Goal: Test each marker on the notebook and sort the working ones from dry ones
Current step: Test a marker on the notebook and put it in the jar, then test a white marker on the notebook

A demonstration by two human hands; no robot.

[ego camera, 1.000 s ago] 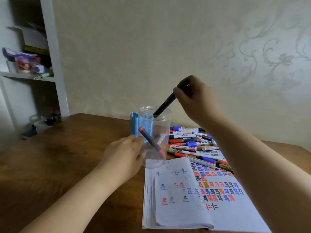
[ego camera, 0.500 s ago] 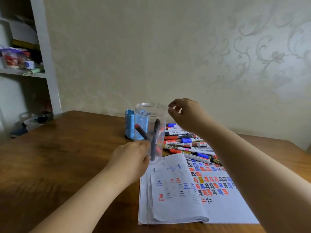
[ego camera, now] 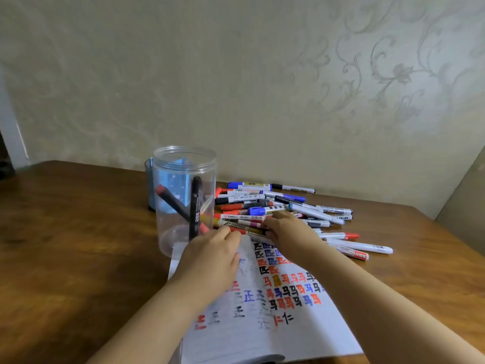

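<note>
Both hands meet at the near edge of the marker pile point(ego camera: 275, 211): the right hand point(ego camera: 286, 235) curls its grip round a marker point(ego camera: 252, 230) lying there, and the left hand point(ego camera: 210, 258) touches the same marker's red end with its fingertips; whether the left grip closes cannot be told. Under both wrists lies the open notebook point(ego camera: 262, 311), covered with red, blue and black test strokes. Left of the pile a clear jar point(ego camera: 185, 195) stands on the wooden bench point(ego camera: 65, 245) with two dark markers point(ego camera: 195, 206) leaning inside. Behind the jar stands a blue container point(ego camera: 150, 185).
</note>
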